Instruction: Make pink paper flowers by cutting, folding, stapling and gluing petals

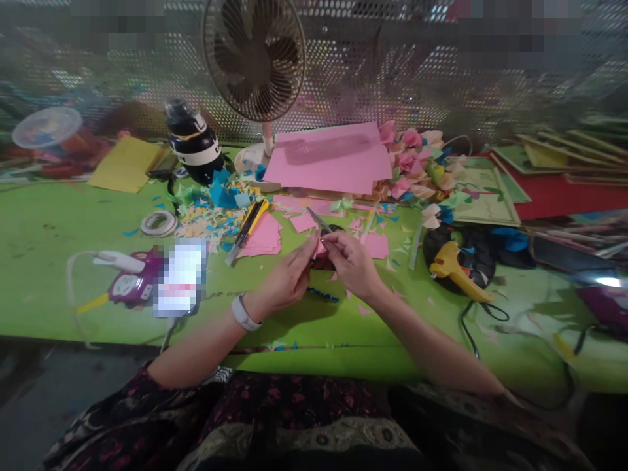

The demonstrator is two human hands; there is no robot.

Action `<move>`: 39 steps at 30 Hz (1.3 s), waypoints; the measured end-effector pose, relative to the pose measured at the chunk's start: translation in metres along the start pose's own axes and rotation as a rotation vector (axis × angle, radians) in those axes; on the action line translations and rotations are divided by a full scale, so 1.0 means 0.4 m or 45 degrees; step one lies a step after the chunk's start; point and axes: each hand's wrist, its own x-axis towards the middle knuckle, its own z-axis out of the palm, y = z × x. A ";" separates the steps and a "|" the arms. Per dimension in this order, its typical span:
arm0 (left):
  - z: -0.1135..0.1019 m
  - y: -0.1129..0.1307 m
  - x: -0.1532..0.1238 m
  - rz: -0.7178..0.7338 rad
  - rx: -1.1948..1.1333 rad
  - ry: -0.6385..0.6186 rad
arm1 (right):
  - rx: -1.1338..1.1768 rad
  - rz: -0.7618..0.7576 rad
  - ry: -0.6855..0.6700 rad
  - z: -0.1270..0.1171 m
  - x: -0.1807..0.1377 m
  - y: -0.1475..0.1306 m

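Note:
Over the middle of the green table, my left hand (pixel 284 278) and my right hand (pixel 349 260) meet at the fingertips, both closed in a pinch. A small piece of pink paper (pixel 320 247) shows between them. Just beyond the fingers, a pointed metal blade (pixel 318 219) angles up and left; whether a hand touches it is hidden. Beneath the hands is a dark reddish object (pixel 324 262), mostly covered. A stack of pink paper squares (pixel 262 237) lies left of my hands, with a yellow-and-black box cutter (pixel 248 232) across it.
Paper scraps (pixel 210 226) are strewn about the green table (pixel 39 275). Further left are a tape roll (pixel 159 224) and a lit phone (pixel 180 278). A black bottle (pixel 195 144), a fan (pixel 255 59) and pink sheets (pixel 333 160) stand behind. Right is a yellow glue gun (pixel 458 271) with its cord.

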 end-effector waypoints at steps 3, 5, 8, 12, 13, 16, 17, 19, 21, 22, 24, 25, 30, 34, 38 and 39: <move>0.020 0.009 -0.010 -0.025 0.055 -0.042 | 0.001 0.023 0.035 0.014 -0.011 -0.001; 0.027 0.015 -0.015 -0.033 0.181 -0.064 | -0.023 0.028 0.044 0.020 -0.019 -0.006; 0.029 0.025 -0.018 -0.022 0.398 -0.119 | -0.022 0.030 0.049 0.023 -0.026 -0.017; 0.033 0.041 -0.013 -0.014 0.627 -0.079 | 0.090 0.082 0.045 0.023 -0.024 -0.020; 0.035 0.045 -0.012 -0.014 0.664 -0.053 | 0.136 0.105 0.048 0.023 -0.022 -0.018; 0.042 0.053 -0.010 -0.045 0.707 -0.006 | 0.270 0.155 0.077 0.022 -0.014 -0.003; 0.043 0.055 -0.009 -0.059 0.708 0.002 | 0.307 0.168 0.086 0.023 -0.011 0.003; 0.041 0.056 -0.008 -0.076 0.716 0.012 | 0.360 0.196 0.097 0.023 -0.007 0.013; 0.034 0.056 -0.007 -0.076 0.752 0.004 | 0.379 0.221 0.109 0.022 -0.004 0.018; 0.029 0.056 -0.005 -0.073 0.774 -0.007 | 0.377 0.224 0.119 0.021 -0.002 0.018; 0.018 0.057 -0.002 -0.071 0.810 -0.031 | 0.364 0.212 0.133 0.017 0.000 0.013; 0.013 0.057 0.000 -0.071 0.816 -0.038 | 0.360 0.200 0.137 0.014 0.001 0.009; -0.012 0.057 0.011 0.002 0.688 0.060 | 0.355 0.159 0.142 0.000 0.010 -0.001; -0.025 0.051 0.018 0.040 0.485 0.129 | 0.195 0.039 0.038 0.004 0.010 0.005; -0.032 0.044 0.019 0.026 0.231 0.009 | 0.131 -0.047 -0.013 0.016 -0.001 0.002; -0.033 0.043 0.018 0.019 0.156 0.010 | 0.128 -0.055 -0.007 0.017 -0.004 0.000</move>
